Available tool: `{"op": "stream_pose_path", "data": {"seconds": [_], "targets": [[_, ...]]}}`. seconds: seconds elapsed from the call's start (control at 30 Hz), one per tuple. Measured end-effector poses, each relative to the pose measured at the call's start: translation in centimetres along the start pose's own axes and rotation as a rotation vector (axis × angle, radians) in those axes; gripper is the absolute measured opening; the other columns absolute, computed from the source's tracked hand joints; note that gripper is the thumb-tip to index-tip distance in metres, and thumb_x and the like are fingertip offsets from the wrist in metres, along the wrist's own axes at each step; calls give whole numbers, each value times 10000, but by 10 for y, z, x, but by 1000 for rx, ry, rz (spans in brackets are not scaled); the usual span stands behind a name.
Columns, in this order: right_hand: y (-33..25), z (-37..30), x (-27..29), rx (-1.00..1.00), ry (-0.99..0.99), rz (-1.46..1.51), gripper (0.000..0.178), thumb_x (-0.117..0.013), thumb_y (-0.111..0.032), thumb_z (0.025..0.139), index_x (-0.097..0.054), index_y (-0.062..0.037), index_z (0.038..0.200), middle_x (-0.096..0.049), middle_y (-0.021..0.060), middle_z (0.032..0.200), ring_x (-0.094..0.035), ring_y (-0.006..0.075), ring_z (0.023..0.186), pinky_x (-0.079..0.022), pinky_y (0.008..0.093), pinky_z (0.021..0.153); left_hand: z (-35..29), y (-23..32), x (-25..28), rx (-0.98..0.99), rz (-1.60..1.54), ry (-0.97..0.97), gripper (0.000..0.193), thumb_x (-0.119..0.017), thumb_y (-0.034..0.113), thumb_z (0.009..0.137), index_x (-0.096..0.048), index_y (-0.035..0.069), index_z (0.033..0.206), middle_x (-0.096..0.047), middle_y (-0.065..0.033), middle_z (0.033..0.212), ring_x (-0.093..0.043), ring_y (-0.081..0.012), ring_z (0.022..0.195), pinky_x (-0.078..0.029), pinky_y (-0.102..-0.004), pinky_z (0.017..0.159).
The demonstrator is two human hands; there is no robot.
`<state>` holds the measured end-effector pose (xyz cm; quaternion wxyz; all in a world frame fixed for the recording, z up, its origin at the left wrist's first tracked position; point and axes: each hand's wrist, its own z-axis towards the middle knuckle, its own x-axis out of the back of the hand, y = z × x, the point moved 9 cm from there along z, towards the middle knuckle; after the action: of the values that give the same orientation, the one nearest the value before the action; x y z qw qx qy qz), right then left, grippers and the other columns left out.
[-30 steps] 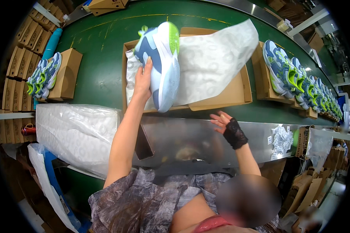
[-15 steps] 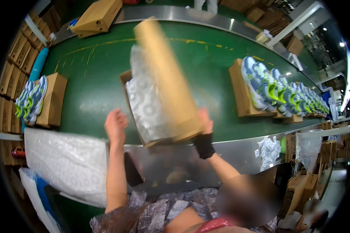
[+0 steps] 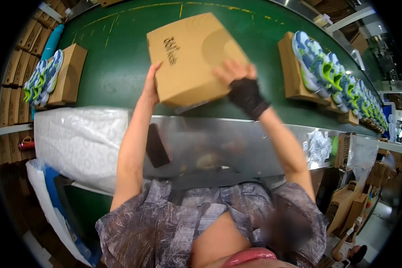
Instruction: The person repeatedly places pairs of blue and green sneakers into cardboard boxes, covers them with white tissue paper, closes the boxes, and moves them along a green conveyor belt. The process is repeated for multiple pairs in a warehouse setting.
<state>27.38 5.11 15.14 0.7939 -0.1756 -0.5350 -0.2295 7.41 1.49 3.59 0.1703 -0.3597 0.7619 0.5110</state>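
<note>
A closed brown cardboard shoebox (image 3: pixel 192 53) with dark print on its lid is in front of me over the green work surface, turned at an angle. My left hand (image 3: pixel 152 87) grips its left side, with the thumb up along the edge. Across the near right part of the lid lie the fingers of my right hand (image 3: pixel 236 76), spread and slightly blurred; a dark band wraps that wrist and palm. The lid hides the inside of the box.
Patterned wrapping paper under clear plastic (image 3: pixel 80 147) is stacked at left. A dark flat object (image 3: pixel 158 145) lies on the metal edge (image 3: pixel 210 138). Blue, white and lime sneakers lean on boxes at left (image 3: pixel 44 78) and right (image 3: pixel 321 67). Small white packets (image 3: pixel 318 145) are piled at right.
The lid, which was swinging over the open box with grey patterned paper inside, now covers it. My left hand has come onto the box's side, and my right hand onto the lid.
</note>
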Motion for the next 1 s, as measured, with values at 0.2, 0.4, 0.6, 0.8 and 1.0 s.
{"op": "stream_pose_path", "data": {"seconds": [0.2,0.4,0.6,0.8,1.0], "targets": [[27,20,145,76,377,57,545,-616,-29,609,-522,-122,1138,-541,98,1093,-492,257,1026,-383,378,846,-58,25,-43,23,-42,24,471,-449,425,809,-513,60,1100,-580,-98,1000,-577,-210,853,-488,-339,717],[147,-84,110,-188,233,-104,506,-684,-258,668,-514,-164,1135,-463,99,1187,-425,271,1123,-330,468,893,-175,90,24,-771,491,259,352,-437,276,870,-468,29,1119,-558,-103,1058,-566,-199,912,-477,-321,797],[273,-158,112,-625,-43,-329,628,-657,-428,681,-432,-269,1245,-329,173,1314,-321,324,1218,-195,577,966,-377,90,117,-836,192,765,510,-500,308,808,-423,10,1215,-474,-138,1210,-474,-298,1081,-388,-469,920],[336,-145,102,-774,-494,-168,705,-616,-556,665,-397,-291,1280,-392,144,1309,-313,371,1227,-103,671,948,-450,25,131,-837,-199,1026,571,-526,346,796,-376,28,1246,-422,-135,1252,-426,-292,1128,-356,-457,941],[360,-144,82,-702,-371,-23,700,-617,-600,604,-566,-145,1134,-565,106,1133,-500,277,1091,-290,496,946,-423,-28,116,-666,-555,1012,610,-535,396,798,-343,60,1269,-396,-121,1262,-404,-280,1139,-358,-422,934]]}}
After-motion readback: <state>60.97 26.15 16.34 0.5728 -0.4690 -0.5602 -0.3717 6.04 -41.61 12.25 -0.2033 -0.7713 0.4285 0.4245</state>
